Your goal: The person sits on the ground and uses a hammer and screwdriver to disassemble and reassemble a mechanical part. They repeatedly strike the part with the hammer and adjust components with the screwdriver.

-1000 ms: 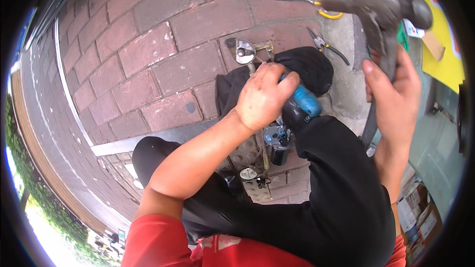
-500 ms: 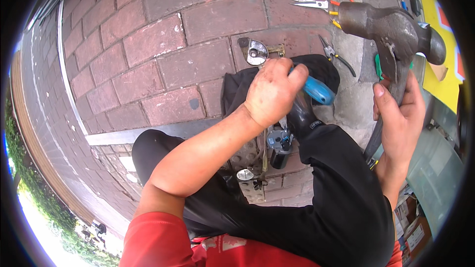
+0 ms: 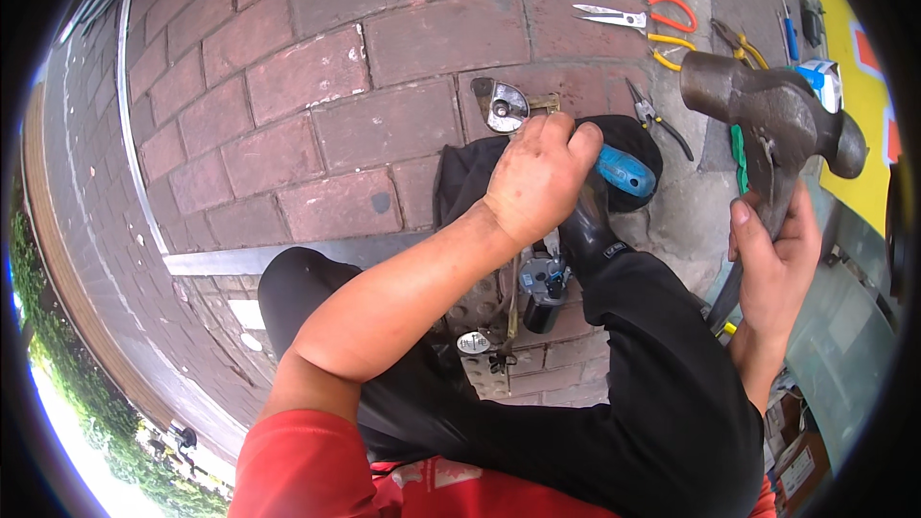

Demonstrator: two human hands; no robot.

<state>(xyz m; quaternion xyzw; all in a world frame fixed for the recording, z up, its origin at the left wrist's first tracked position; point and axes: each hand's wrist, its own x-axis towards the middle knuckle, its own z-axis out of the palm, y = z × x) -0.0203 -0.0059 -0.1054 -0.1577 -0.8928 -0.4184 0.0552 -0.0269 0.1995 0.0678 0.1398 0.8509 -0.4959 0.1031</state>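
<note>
My left hand [image 3: 542, 173] is closed in a fist around a screwdriver [image 3: 625, 173] with a blue handle. Its handle end sticks out to the right, and its tip is hidden. Just beyond the knuckles lies a silver metal part [image 3: 506, 107] with a dark round centre, beside a small brass-coloured bracket [image 3: 544, 104]. I cannot tell whether the screwdriver touches either. My right hand [image 3: 775, 254] grips a ball-peen hammer [image 3: 782, 120] by its dark handle, close below the head. The hammer is raised at the right, apart from the screwdriver.
Scissors [image 3: 614, 16] with orange and yellow handles, circlip pliers [image 3: 657, 120] and yellow-handled pliers [image 3: 739, 41] lie on the far right ground. Black cloth [image 3: 460, 173] lies beneath my left hand. Between my legs sits a grey and black motor-like part [image 3: 544, 293].
The hammer has come slightly down and to the right with my right hand. My left hand keeps its grip on the screwdriver, and the whole view has shifted a little.
</note>
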